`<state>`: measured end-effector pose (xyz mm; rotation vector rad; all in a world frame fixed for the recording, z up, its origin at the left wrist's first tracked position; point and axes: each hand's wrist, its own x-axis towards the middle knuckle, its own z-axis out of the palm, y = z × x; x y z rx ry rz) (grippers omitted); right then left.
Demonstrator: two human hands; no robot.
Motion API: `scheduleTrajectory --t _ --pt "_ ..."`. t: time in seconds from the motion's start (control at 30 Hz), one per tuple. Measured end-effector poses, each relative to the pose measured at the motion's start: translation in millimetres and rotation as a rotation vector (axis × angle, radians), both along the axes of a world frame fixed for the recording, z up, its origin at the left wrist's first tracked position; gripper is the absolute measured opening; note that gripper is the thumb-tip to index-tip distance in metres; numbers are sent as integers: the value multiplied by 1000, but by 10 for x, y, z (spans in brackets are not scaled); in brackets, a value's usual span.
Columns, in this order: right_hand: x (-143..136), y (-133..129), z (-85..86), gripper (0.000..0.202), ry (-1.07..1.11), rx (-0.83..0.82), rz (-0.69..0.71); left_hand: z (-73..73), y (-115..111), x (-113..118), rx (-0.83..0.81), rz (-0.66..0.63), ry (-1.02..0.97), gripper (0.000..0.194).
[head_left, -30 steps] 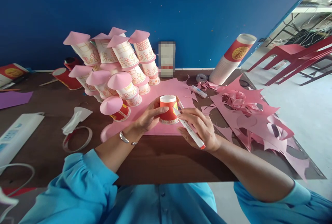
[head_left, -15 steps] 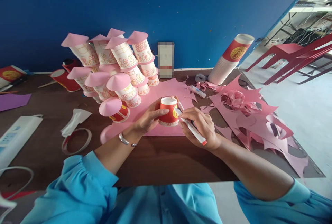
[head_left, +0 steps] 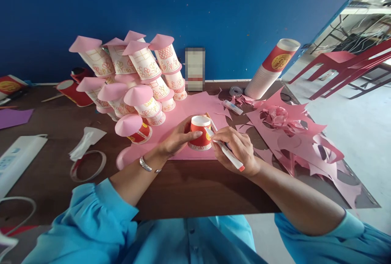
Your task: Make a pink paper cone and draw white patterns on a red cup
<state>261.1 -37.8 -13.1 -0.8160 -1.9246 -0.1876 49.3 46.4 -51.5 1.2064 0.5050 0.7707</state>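
While my left hand (head_left: 179, 138) clasps the red cup (head_left: 199, 141) over the pink paper's near side, my right hand (head_left: 238, 150) pinches a marker (head_left: 230, 157) | probably light, easily dented | grip sides gently

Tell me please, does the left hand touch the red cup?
Touching: the head view shows the left hand holding the red cup, its thumb lying across the cup's side.
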Motion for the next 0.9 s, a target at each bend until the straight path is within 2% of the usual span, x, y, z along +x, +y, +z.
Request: scheduleTrajectory --t 0.33,0.67,0.9 --pt "-19 17 -56 21 -7 50 -31 8 -1 -5 41 5 22 64" --pt "-19 13 -30 14 -36 53 -37 6 -7 -6 47 -6 21 66" --pt "-24 5 -44 22 -32 47 -39 13 -12 3 39 -16 16 67"
